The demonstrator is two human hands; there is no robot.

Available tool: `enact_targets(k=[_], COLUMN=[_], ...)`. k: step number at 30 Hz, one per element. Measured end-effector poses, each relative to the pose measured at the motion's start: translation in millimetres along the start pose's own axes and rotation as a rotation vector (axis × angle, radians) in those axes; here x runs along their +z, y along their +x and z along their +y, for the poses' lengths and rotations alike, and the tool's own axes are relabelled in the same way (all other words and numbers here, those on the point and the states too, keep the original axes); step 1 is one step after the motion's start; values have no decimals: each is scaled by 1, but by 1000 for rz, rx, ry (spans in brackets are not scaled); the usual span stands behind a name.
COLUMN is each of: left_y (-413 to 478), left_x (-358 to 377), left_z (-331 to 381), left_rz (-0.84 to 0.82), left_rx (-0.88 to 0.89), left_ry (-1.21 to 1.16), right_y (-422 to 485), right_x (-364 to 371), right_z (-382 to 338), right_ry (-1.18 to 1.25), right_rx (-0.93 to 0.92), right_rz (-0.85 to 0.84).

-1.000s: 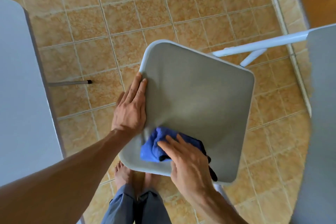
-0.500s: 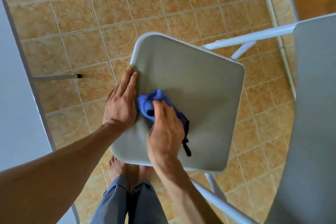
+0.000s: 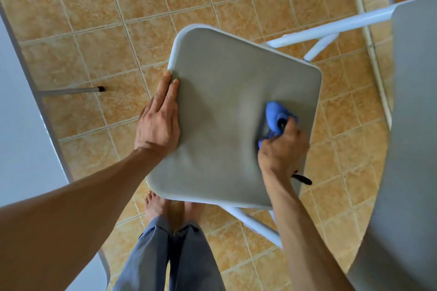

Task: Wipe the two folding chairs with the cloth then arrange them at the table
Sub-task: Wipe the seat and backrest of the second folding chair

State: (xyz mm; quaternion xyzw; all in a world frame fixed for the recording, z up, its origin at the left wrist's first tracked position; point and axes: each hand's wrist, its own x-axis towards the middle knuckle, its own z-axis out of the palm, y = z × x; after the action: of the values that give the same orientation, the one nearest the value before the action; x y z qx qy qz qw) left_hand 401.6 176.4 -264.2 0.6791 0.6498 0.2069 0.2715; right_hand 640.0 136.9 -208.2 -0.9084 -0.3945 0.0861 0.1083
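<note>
A folding chair stands open below me, its grey seat rimmed by a white frame. My left hand lies flat on the seat's left edge, fingers together and pointing away from me. My right hand presses a bunched blue cloth onto the right side of the seat; the cloth is motion-blurred. A dark strap end dangles below my right wrist. The chair's grey backrest rises at the far right. No second chair is in view.
A white table fills the left edge, one thin grey leg of it reaching across the tan tiled floor. My bare feet stand just under the seat's near edge. A white threshold strip runs along the right.
My right hand has swept the blue cloth from the seat's near-left area across to its right side. My left hand has stayed on the left edge. The camera has shifted slightly.
</note>
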Motion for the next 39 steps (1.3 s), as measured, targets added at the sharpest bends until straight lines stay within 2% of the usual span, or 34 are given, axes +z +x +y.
enact_targets(k=[5,7,8,10,12,14,15,16,18,21,24,26,27,29,32,34,36,39], left_y=[-2,-2,-2,-1,0,-1,-1,-1,-1,-3,-4,-3,-2,-2,-3,-4,-4,-6], left_x=[0,-1,-1,-3,-3,-4,-4,-3,-3,-2,0,0,1,1,-1,-4,-3,1], left_z=[1,1,1,2,1,1,2,2,2,1,0,1,1,0,1,1,2,0], left_rz=[10,8,7,-2,-9,-9,-8,-7,-1,7,22,30,30,22,4,-4,-2,-40], left_rx=[-15,-12,-13,-22,-22,-29,-32,-28,-21,-34,-36,-35,-28,-21,-25,-41,-37,-48], left_ry=[10,10,9,4,5,4,2,2,9,20,18,7,1,-7,-5,-11,0,9], right_y=[-140,-128,-111,-68,-26,-8,-10,-20,-55,-129,-171,-146,-124,-71,-11,-17,-51,-121], right_x=[-13,-27,-31,-38,-43,-33,-24,-12,7,11,-19,-34,-41,-47,-40,-21,-2,11], right_z=[-26,-7,7,39,68,74,66,54,21,-27,-44,-28,-18,9,48,49,33,-3], right_ry=[-84,-69,-75,-72,-116,-107,-114,-153,-204,-88,-14,48,75,66,-53,-123,-196,-180], right_rx=[-610,-773,-792,-678,-330,163,325,358,237,-53,-399,-547,-550,-459,-63,152,128,-86], right_rz=[-341,-456,-453,-310,-153,-113,-105,-88,-59,-113,-463,-613,-590,-393,-175,-172,-148,-203])
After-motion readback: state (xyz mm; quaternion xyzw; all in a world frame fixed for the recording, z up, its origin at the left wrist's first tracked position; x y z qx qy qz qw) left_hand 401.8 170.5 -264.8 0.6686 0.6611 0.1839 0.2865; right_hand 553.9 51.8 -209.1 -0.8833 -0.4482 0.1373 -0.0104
